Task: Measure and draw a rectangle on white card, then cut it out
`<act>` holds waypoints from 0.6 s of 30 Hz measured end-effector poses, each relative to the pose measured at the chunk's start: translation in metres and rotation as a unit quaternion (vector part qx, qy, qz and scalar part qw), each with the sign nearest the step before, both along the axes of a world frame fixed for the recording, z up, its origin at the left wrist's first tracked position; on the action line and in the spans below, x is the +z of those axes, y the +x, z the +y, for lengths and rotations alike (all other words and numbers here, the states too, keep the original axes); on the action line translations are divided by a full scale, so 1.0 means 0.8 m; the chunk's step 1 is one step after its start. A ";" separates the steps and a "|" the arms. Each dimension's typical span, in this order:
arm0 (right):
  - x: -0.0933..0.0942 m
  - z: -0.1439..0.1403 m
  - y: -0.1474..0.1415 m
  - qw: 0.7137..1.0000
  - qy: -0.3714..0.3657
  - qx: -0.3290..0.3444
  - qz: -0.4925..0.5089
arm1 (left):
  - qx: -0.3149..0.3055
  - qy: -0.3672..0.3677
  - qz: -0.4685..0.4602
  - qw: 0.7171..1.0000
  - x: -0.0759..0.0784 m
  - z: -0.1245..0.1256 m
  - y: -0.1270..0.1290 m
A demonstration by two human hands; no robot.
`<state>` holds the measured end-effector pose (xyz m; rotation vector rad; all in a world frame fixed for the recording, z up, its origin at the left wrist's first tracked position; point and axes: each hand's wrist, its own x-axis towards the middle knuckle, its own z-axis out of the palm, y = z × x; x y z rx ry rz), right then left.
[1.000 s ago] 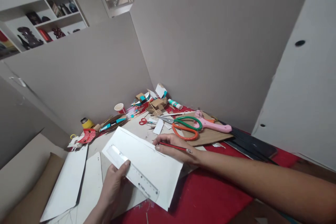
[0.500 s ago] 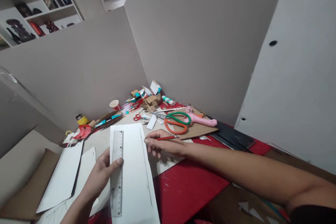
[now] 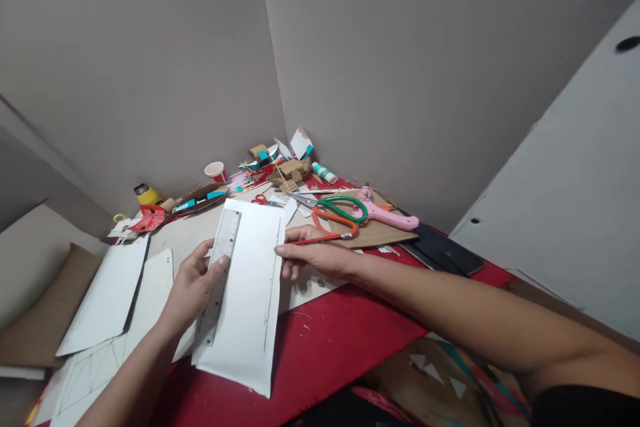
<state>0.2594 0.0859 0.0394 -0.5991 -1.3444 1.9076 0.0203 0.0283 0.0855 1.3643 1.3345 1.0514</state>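
My left hand (image 3: pixel 190 287) grips the left edge of a long white card (image 3: pixel 250 300), its thumb pressing a clear plastic ruler (image 3: pixel 209 320) flat along that side. Dark pencil lines run down the card near its right edge. My right hand (image 3: pixel 315 257) is closed on a red pencil (image 3: pixel 316 239), with its thumb at the card's right edge; the fingers are partly behind the card. The card is tilted up over the table. Just beyond the right hand lie large scissors (image 3: pixel 340 210) with one green and one orange handle.
A pink glue gun (image 3: pixel 393 219) rests on cardboard at the right. Behind are a paper cup (image 3: pixel 215 172), a glue tube (image 3: pixel 325 173) and cardboard scraps. White sheets (image 3: pixel 107 300) lie left, a yellow jar (image 3: pixel 148 195) stands farther back, and grey panels (image 3: pixel 390 67) enclose the red table (image 3: pixel 340 340).
The card and ruler have tilted, and the card's lower end now shows. My right hand has come to the card's right edge, pencil still held. The view has shifted downward.
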 end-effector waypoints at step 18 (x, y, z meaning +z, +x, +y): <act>-0.013 0.010 0.000 0.995 -0.035 -0.088 -0.013 | 0.043 -0.045 -0.086 0.994 -0.024 0.005 -0.014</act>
